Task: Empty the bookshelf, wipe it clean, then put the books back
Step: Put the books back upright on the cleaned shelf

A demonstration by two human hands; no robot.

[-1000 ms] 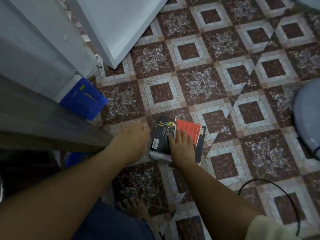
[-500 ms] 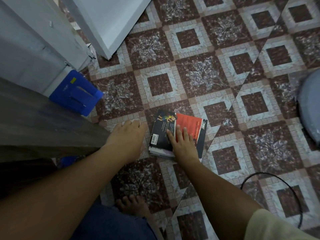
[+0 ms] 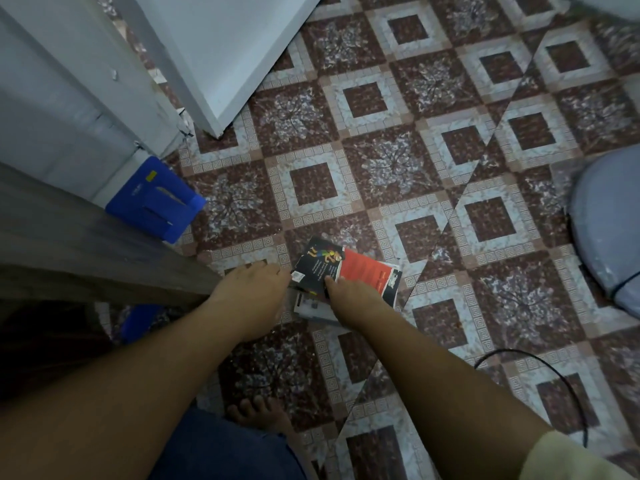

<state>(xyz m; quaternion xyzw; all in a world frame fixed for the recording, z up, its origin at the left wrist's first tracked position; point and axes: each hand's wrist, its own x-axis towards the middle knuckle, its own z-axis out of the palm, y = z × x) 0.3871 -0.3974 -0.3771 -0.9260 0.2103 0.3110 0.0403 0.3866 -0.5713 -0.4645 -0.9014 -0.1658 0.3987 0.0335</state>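
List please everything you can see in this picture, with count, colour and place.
books: small pile, black and red on top, floor, middle
box: one, blue, floor, left
board: one, dark wood, left edge
door: one, white, top
cable: one, black, floor, lower right
round thing: one, grey, right edge
floor: brown and white tiles
foot: one, bare, bottom
left hand: at the pile's left edge
right hand: on the pile

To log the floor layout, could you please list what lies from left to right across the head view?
Blue plastic box → left hand → stack of books → grey round object.
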